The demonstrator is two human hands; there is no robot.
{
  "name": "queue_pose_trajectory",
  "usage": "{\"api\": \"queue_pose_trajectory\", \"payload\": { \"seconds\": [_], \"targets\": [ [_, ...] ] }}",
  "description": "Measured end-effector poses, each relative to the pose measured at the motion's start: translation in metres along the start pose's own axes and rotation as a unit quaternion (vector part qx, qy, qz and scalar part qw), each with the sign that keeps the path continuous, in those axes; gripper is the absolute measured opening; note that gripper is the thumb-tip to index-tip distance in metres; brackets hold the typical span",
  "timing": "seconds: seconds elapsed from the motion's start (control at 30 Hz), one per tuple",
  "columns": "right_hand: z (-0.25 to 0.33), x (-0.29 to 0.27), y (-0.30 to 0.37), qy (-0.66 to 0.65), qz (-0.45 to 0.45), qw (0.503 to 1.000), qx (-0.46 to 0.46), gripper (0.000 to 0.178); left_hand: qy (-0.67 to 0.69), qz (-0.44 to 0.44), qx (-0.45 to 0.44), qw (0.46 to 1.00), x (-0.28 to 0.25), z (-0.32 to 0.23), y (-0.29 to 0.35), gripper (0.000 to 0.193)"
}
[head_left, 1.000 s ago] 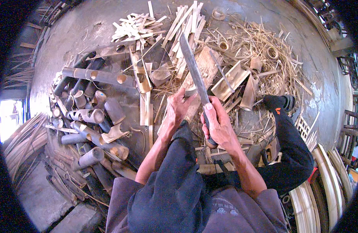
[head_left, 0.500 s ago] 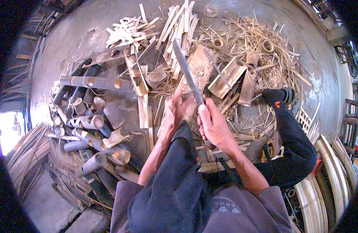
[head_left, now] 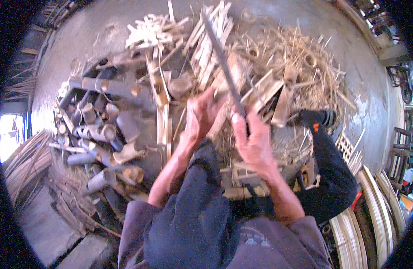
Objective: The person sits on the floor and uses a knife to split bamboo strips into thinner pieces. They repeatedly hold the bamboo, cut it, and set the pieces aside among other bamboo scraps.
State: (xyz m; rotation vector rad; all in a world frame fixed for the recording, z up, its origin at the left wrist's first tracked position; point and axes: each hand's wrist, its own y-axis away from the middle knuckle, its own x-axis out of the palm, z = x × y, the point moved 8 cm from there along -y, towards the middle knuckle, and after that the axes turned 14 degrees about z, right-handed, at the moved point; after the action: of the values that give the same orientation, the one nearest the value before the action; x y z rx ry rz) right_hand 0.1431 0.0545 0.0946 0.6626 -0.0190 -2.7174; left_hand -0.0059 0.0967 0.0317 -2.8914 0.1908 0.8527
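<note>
The bare right hand (head_left: pixel 252 139) was clenched round the handle of a long, narrow, dark-grey metal knife (head_left: pixel 222 62), whose straight blade slanted to the far left. The bare left hand (head_left: pixel 201 112) was just left of the blade, fingers curled and blurred, so I could not tell whether it grasped anything. Beyond the hands lay a thick, pale, rough-grained wooden block (head_left: pixel 235 71), partly crossed by the blade. To its right was a split half-round bamboo trough (head_left: pixel 262 92) with thin, straight edges; farther right, a springy tangle of straw-coloured shavings (head_left: pixel 300 54) spread loosely. At the far side, flat, cream-coloured bamboo strips (head_left: pixel 211 42) lay in a loose sheaf, their tips overlapped by the blade's end. Cut brownish-grey bamboo tubes (head_left: pixel 103 179), hollow and round-rimmed, were heaped at left, well apart from the left hand. The smooth grey concrete floor (head_left: pixel 365 85) stretched from the shavings' right edge, while a black-clad knee (head_left: pixel 205 157) rose close beneath the left forearm, leaving little room there.
</note>
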Motion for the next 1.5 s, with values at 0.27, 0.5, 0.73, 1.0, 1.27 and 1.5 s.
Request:
{"api": "queue_pose_trajectory", "payload": {
  "seconds": [0.27,0.5,0.73,1.0,1.27,1.5],
  "targets": [
    [-0.077,0.02,-0.014,-0.016,0.017,0.996,0.086,0.027,-0.105,0.103,0.003,0.989,0.059,0.084,0.025,0.065],
    [-0.114,-0.009,-0.023,0.152,0.031,0.977,0.148,0.031,-0.13,0.095,-0.057,0.985,0.041,0.079,-0.016,0.014],
    [-0.137,0.008,0.016,0.076,0.03,0.987,0.139,0.03,0.442,-0.069,-0.125,0.885,-0.017,0.083,-0.006,0.023],
    [-0.113,0.013,-0.012,0.32,0.081,0.943,0.041,0.03,0.507,0.089,-0.281,0.81,0.051,0.088,0.08,0.024],
    [-0.118,0.052,-0.026,0.343,0.212,0.915,-0.009,0.019,0.069,0.118,-0.319,0.938,0.03,0.056,0.097,0.034],
    [-0.158,-0.067,-0.051,0.255,0.041,0.945,0.202,0.034,0.332,0.18,-0.267,0.887,0.026,0.04,0.131,0.035]
  ]
}}
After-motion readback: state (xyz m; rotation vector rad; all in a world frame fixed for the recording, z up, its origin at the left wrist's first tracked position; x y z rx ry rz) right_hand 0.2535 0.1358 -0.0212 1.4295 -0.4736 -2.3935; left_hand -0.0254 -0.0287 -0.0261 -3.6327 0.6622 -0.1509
